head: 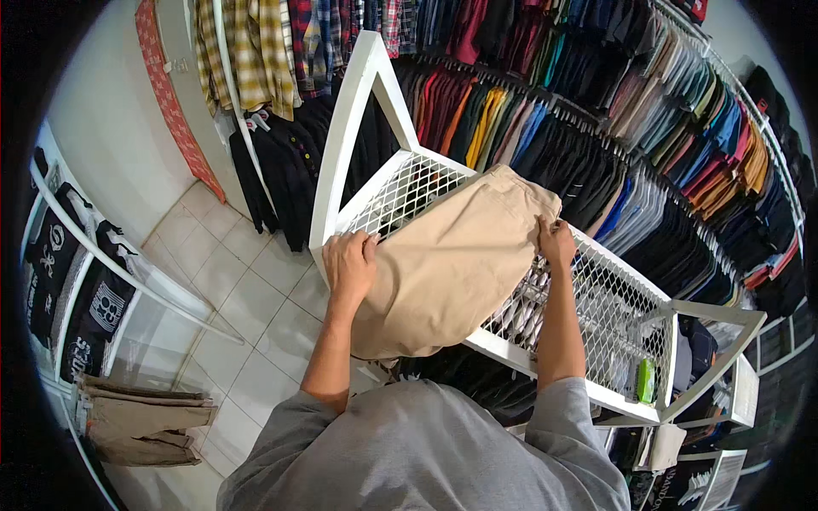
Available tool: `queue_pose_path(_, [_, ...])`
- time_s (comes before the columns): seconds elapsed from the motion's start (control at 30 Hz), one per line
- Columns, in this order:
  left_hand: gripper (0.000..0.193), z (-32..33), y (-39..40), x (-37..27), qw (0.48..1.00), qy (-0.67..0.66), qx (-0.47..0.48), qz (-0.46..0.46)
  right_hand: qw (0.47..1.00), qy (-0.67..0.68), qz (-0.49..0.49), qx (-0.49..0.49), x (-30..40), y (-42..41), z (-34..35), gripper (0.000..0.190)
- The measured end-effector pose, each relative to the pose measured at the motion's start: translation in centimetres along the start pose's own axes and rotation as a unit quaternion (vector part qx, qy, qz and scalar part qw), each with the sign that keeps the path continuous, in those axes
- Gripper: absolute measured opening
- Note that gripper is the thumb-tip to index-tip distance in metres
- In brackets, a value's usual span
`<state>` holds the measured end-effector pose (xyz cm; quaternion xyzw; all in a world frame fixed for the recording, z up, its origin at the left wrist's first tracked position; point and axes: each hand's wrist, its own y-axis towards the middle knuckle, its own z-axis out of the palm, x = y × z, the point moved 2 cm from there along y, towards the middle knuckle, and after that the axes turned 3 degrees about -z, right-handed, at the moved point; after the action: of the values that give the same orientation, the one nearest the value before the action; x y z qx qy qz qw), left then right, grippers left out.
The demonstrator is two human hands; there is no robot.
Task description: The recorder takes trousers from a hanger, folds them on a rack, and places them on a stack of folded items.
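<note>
Beige fabric trousers or shorts (447, 268) lie spread at a slant across a white metal rack topped with mesh (607, 313). My left hand (350, 265) rests at the garment's left edge, beside the rack's white frame; its fingers are bent over the edge, and whether they pinch the cloth is unclear. At the upper right, near the waistband, my right hand (557, 243) holds the cloth between thumb and fingers. The garment's lower end hangs over the near rim of the rack.
Hanging clothes (473, 121) fill rails behind the rack. A green packet (646, 381) lies on the mesh at the right. Folded brown trousers (147, 421) hang at lower left, below black printed garments (108, 313). A white curved rail (128, 274) stands left, over the tiled floor (255, 377).
</note>
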<state>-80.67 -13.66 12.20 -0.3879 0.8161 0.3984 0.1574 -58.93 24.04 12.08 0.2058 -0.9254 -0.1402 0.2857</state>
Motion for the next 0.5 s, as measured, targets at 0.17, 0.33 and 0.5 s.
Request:
queue_pose_path(0.17, [0.009,-1.3,-2.5,-4.3,0.995,-0.07,-0.059,0.033,0.982,0.169,-0.017,0.087,0.0,-4.7,-3.4,0.053])
queue_pose_path(0.33, [0.009,-0.9,-6.3,-12.0,0.968,-0.197,0.056,0.147,0.982,0.174,-0.065,0.039,1.1,-12.9,-7.3,0.042])
queue_pose_path(0.5, [0.008,1.7,-10.6,-18.6,0.918,-0.271,0.15,0.247,0.985,0.162,-0.038,-0.04,-1.4,-19.1,-12.8,0.032])
